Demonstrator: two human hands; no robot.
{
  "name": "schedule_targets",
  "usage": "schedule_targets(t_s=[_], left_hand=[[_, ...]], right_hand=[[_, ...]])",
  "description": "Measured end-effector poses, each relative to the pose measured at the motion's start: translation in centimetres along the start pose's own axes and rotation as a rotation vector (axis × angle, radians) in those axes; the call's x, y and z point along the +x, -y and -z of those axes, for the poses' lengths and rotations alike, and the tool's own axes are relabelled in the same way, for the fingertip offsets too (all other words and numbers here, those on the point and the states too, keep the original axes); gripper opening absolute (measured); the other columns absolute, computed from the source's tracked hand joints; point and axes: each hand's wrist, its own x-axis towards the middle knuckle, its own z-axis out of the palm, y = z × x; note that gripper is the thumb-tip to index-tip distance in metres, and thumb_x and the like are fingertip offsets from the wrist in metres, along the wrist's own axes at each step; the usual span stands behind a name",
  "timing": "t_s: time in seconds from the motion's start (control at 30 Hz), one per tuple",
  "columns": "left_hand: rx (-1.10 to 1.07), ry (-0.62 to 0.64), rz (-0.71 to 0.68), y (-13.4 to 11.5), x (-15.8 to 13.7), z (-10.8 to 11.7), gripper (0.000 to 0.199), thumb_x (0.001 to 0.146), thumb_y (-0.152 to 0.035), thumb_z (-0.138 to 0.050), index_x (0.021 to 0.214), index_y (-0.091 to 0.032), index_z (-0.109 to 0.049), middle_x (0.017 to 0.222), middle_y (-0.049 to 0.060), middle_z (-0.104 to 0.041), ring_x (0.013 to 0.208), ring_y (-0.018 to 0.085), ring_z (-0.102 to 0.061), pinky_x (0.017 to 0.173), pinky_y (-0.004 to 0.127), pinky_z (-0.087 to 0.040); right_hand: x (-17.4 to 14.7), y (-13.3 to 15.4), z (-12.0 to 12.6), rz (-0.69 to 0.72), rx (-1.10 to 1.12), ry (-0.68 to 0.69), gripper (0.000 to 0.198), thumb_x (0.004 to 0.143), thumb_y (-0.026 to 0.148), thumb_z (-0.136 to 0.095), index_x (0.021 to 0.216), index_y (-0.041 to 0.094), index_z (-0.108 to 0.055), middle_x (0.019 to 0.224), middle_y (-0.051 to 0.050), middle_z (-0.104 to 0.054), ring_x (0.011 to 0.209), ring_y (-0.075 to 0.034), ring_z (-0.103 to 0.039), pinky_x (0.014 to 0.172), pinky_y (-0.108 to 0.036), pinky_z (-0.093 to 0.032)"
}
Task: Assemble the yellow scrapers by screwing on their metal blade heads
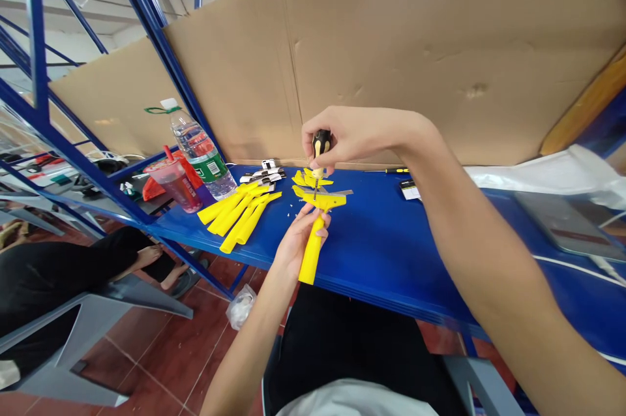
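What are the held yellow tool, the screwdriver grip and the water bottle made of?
Yellow tool: probably smooth plastic, from its even colour. Screwdriver grip: likely shiny plastic, perhaps part rubber, given its two colours. Bottle: apparently clear plastic, shiny and see-through.

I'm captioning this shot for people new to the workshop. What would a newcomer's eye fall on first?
Probably the bright yellow T-shaped tool near the centre, held by the left hand at the blue table's front edge, with the right hand holding a screwdriver upright over its head. Next come the fanned yellow handles to the left, with a green-labelled water bottle behind them.
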Motion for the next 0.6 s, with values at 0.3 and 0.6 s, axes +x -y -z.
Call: schedule_targets(t_s=[0.3, 0.6], left_hand=[[0.008, 0.079, -0.050, 0.2, 1.0, 1.3, 0.045, 0.087, -0.003, -0.082, 0.123, -0.023, -0.065, 0.131, 0.011, -0.069, 0.085, 0.010, -0.071, 0.055, 0.013, -0.044], [0.025, 0.091, -0.065, 0.4, 0.9, 1.4, 0.046, 0.086, -0.003, -0.083, 0.123, -0.022, -0.064, 0.130, 0.012, -0.069, 0.086, 0.011, -0.071, 0.055, 0.012, -0.044]], right_hand=[[-0.3, -0.3, 0.2, -0.094, -0.108, 0.013, 0.030, 0.087, 0.047, -0.083, 0.104, 0.023, -0.080, 0.087, -0.005, -0.077, 0.084, -0.024, -0.069, 0.069, -0.035, -0.042], [-0.4, 0.0, 0.3, -0.005, -0.072, -0.005, 0.034, 0.086, 0.043, -0.085, 0.112, 0.024, -0.073, 0.107, -0.005, -0.076, 0.091, -0.023, -0.065, 0.070, -0.033, -0.042]])
